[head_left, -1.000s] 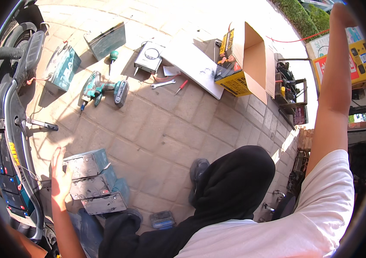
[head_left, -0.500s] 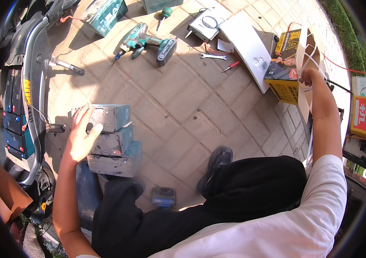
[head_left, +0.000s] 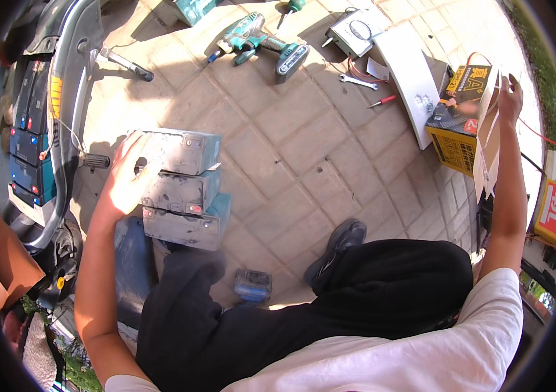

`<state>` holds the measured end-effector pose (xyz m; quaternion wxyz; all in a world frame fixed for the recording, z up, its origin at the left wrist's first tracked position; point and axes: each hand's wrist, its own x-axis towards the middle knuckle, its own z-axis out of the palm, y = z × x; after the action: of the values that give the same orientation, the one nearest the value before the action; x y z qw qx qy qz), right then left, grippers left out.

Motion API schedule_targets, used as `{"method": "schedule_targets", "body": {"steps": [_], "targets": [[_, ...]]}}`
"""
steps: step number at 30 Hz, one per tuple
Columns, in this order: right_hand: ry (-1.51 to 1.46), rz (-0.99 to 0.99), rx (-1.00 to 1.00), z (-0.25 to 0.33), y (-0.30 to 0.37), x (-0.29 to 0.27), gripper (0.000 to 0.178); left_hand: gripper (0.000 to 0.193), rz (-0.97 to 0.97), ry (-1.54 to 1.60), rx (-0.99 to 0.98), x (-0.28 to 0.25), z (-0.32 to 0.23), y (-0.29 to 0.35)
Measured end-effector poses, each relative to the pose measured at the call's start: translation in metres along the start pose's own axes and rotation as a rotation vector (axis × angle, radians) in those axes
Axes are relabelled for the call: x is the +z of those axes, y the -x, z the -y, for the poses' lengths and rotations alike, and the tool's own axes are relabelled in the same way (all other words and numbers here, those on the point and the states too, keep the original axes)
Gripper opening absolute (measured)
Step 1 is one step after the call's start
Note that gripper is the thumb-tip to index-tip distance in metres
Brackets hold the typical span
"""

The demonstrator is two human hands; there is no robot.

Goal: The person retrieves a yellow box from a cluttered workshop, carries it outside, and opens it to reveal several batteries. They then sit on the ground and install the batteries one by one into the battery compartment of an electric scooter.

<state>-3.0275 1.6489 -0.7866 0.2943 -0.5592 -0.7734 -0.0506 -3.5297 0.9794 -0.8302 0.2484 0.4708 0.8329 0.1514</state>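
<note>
My left hand (head_left: 126,175) lies with its fingers spread against the near left side of the dusty, teal-sided batteries (head_left: 183,149) stacked on the paving. Three of these block-shaped batteries show one behind another, the farthest with sunlight on its face. At the far right, my right hand (head_left: 510,101) is closed at the raised flap of a black-and-yellow cardboard box (head_left: 457,145). Its fingers seem to pinch the flap's edge, though they are small and partly hidden. The flap hides the inside of the box.
A teal cordless drill (head_left: 258,42), a wrench (head_left: 358,81), a red-handled screwdriver (head_left: 382,102), a white panel (head_left: 408,85) and a silver device (head_left: 351,32) lie ahead. A vehicle frame (head_left: 62,130) holding batteries stands left. A blue-and-black tool battery (head_left: 253,285) lies between my feet.
The view has shifted, so the ground things appear farther right and higher. My right hand has risen from the box opening to its flap edge. The left hand stays on the stacked batteries.
</note>
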Motion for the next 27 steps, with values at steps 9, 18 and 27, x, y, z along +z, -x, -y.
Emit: {"method": "schedule_targets", "body": {"steps": [9, 18, 27], "targets": [[-0.264, 1.413, -0.963, 0.269, 0.278, 0.042, 0.016, 0.056, -0.01, 0.019, 0.012, -0.007, 0.006, -0.043], [-0.339, 1.265, -1.205, 0.293, 0.42, 0.113, 0.011, 0.052, -0.247, 0.196, -0.324, -0.006, 0.107, 0.007], [-0.281, 1.279, -1.069, 0.337, 0.406, 0.147, 0.008, 0.027, -0.283, 0.675, -0.734, -0.026, 0.129, 0.044]]}}
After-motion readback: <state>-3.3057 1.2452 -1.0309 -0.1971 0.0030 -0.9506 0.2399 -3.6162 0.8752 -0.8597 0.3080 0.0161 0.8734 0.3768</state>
